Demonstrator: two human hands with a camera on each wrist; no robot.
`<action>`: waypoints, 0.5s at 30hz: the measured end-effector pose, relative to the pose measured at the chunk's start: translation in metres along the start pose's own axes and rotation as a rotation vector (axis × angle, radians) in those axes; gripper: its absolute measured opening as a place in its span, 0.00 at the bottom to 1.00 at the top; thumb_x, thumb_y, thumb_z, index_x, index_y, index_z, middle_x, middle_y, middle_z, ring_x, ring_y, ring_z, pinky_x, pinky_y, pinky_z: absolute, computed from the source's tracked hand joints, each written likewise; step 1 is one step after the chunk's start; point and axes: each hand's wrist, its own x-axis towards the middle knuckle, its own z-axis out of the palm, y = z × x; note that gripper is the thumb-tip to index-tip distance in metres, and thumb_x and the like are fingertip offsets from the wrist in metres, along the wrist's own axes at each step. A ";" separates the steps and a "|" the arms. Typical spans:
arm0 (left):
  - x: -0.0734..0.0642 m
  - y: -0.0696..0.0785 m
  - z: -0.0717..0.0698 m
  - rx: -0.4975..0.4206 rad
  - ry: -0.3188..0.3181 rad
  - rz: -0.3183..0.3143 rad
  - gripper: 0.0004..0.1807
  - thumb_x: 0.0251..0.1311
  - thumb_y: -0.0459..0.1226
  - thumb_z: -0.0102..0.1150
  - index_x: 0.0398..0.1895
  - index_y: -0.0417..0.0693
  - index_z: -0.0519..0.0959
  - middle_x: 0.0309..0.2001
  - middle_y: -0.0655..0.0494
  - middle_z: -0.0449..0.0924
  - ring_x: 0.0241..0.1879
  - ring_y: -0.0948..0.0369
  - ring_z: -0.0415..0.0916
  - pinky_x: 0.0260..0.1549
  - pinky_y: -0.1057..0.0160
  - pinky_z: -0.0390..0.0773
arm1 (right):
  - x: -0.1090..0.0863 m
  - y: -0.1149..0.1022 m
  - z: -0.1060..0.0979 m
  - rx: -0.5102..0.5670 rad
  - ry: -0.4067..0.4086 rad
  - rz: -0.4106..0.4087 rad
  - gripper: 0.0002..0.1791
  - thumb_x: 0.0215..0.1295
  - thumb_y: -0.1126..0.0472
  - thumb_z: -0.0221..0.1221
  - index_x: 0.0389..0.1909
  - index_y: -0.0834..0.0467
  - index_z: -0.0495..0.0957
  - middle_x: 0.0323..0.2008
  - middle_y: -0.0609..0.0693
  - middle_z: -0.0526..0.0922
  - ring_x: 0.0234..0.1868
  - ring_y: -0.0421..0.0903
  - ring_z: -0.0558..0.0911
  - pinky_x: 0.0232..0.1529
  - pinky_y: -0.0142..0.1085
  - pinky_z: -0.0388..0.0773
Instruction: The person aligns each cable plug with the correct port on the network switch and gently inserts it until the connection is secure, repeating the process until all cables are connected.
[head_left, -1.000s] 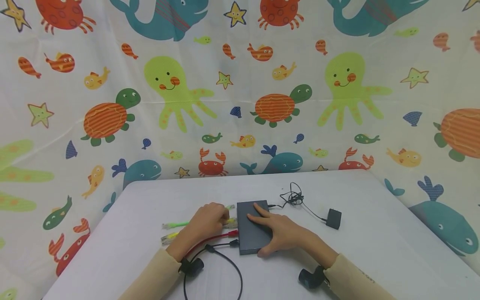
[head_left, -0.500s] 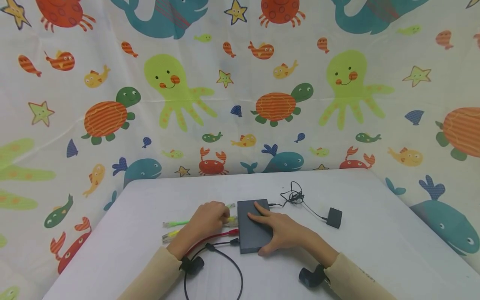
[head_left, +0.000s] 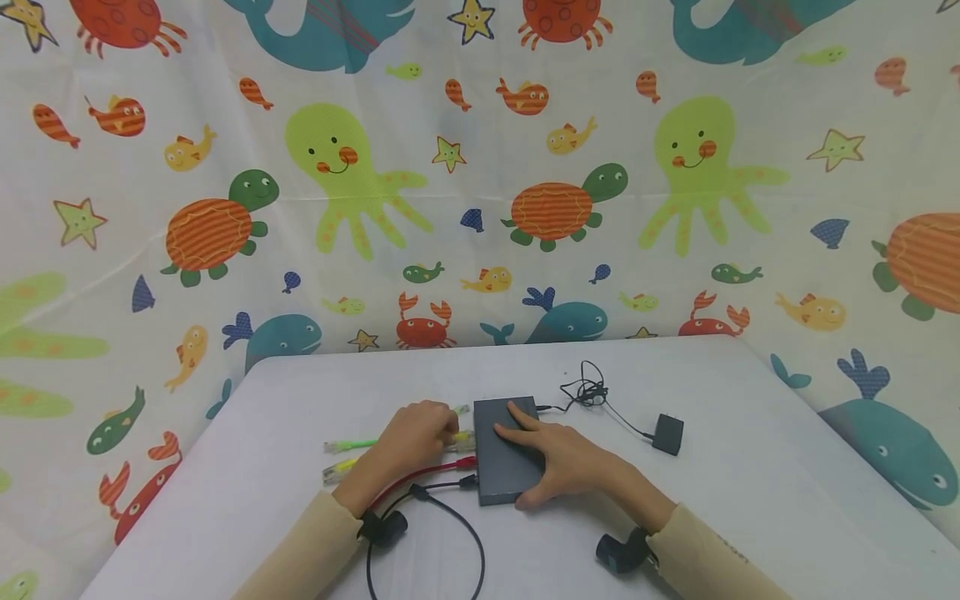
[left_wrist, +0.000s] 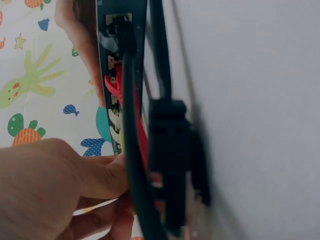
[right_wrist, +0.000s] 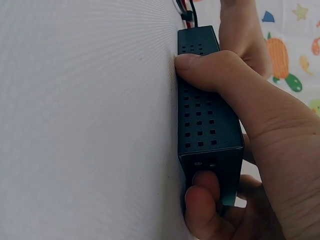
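A flat dark network switch (head_left: 504, 483) lies on the white table. My right hand (head_left: 562, 458) grips it: the thumb is on the vented side in the right wrist view, and fingers curl round its end. On its left side, a black cable (head_left: 450, 486) and a red network cable (head_left: 435, 473) are plugged into the port row, with a yellow plug (head_left: 463, 440) beyond them. My left hand (head_left: 420, 433) pinches a network cable beside the switch's far ports, its fingertips hiding the held part. In the left wrist view, the black cable (left_wrist: 131, 125) crosses in front of those fingers (left_wrist: 107, 177).
A green cable end (head_left: 345, 447) and a yellow one (head_left: 339, 472) lie left of my left wrist. A thin black cord (head_left: 592, 394) runs from the switch to a power adapter (head_left: 667, 434). The black cable loops towards the near edge. A sea-animal curtain (head_left: 465, 208) hangs behind.
The head view has shifted slightly. Both hands, the switch and the cables keep the same places relative to one another.
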 end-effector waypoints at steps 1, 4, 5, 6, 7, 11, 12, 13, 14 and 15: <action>0.000 0.000 0.000 0.006 0.002 0.009 0.07 0.54 0.33 0.65 0.35 0.53 0.86 0.32 0.62 0.84 0.34 0.64 0.77 0.37 0.62 0.79 | 0.000 0.000 0.000 -0.002 0.001 0.000 0.56 0.38 0.28 0.68 0.72 0.31 0.54 0.78 0.44 0.43 0.73 0.57 0.61 0.64 0.56 0.66; 0.001 -0.001 0.001 0.022 0.002 0.025 0.07 0.54 0.33 0.65 0.34 0.53 0.86 0.32 0.62 0.84 0.33 0.64 0.78 0.35 0.62 0.80 | 0.001 0.001 0.001 -0.009 0.002 0.001 0.56 0.37 0.28 0.68 0.72 0.31 0.54 0.78 0.44 0.43 0.73 0.57 0.61 0.64 0.57 0.66; 0.001 -0.001 0.001 0.024 0.001 0.025 0.07 0.54 0.33 0.65 0.34 0.53 0.86 0.32 0.62 0.84 0.33 0.64 0.77 0.36 0.62 0.80 | 0.001 0.001 0.001 -0.009 0.002 0.001 0.56 0.37 0.28 0.68 0.72 0.31 0.54 0.78 0.44 0.43 0.73 0.58 0.61 0.64 0.57 0.66; 0.001 0.000 0.001 0.021 0.004 0.024 0.06 0.54 0.33 0.66 0.34 0.53 0.86 0.32 0.62 0.84 0.33 0.64 0.77 0.36 0.62 0.80 | 0.001 0.001 0.001 -0.009 0.002 0.002 0.56 0.37 0.28 0.68 0.72 0.31 0.54 0.78 0.44 0.44 0.73 0.58 0.61 0.64 0.57 0.66; 0.002 0.000 0.001 0.020 0.008 0.021 0.07 0.54 0.33 0.65 0.35 0.53 0.86 0.32 0.63 0.84 0.34 0.64 0.78 0.37 0.62 0.80 | 0.001 0.001 0.000 -0.008 0.002 0.003 0.56 0.38 0.28 0.68 0.72 0.31 0.54 0.78 0.44 0.44 0.73 0.58 0.61 0.64 0.57 0.66; 0.001 -0.001 0.001 0.008 0.013 0.006 0.07 0.54 0.34 0.66 0.35 0.54 0.86 0.32 0.63 0.84 0.34 0.64 0.77 0.39 0.61 0.79 | 0.001 -0.001 -0.001 0.003 -0.001 0.001 0.56 0.38 0.29 0.68 0.72 0.31 0.55 0.78 0.45 0.44 0.73 0.58 0.61 0.64 0.57 0.66; 0.001 -0.001 0.001 0.007 0.011 0.005 0.07 0.54 0.33 0.66 0.35 0.54 0.86 0.32 0.63 0.84 0.34 0.64 0.77 0.39 0.62 0.79 | 0.001 -0.001 -0.002 0.006 -0.003 -0.001 0.56 0.38 0.29 0.68 0.72 0.32 0.55 0.78 0.45 0.44 0.73 0.58 0.61 0.65 0.57 0.66; 0.001 -0.001 0.001 0.009 0.008 0.006 0.07 0.54 0.33 0.65 0.35 0.54 0.86 0.32 0.63 0.84 0.34 0.64 0.77 0.38 0.62 0.79 | 0.000 -0.002 -0.002 0.007 -0.003 -0.004 0.56 0.39 0.29 0.68 0.72 0.32 0.55 0.78 0.45 0.44 0.73 0.58 0.61 0.65 0.56 0.66; 0.001 -0.001 0.001 0.010 0.005 0.009 0.07 0.54 0.33 0.65 0.35 0.54 0.86 0.32 0.63 0.84 0.34 0.64 0.77 0.38 0.62 0.79 | 0.000 -0.002 -0.003 0.007 -0.005 -0.005 0.56 0.39 0.29 0.68 0.72 0.32 0.55 0.78 0.45 0.44 0.73 0.58 0.61 0.65 0.56 0.66; 0.002 -0.001 0.001 0.013 0.004 0.011 0.07 0.54 0.33 0.65 0.35 0.53 0.86 0.32 0.63 0.84 0.34 0.64 0.77 0.38 0.62 0.79 | 0.000 -0.002 -0.003 0.004 -0.004 -0.008 0.56 0.39 0.30 0.68 0.72 0.32 0.55 0.78 0.45 0.44 0.73 0.58 0.61 0.65 0.56 0.66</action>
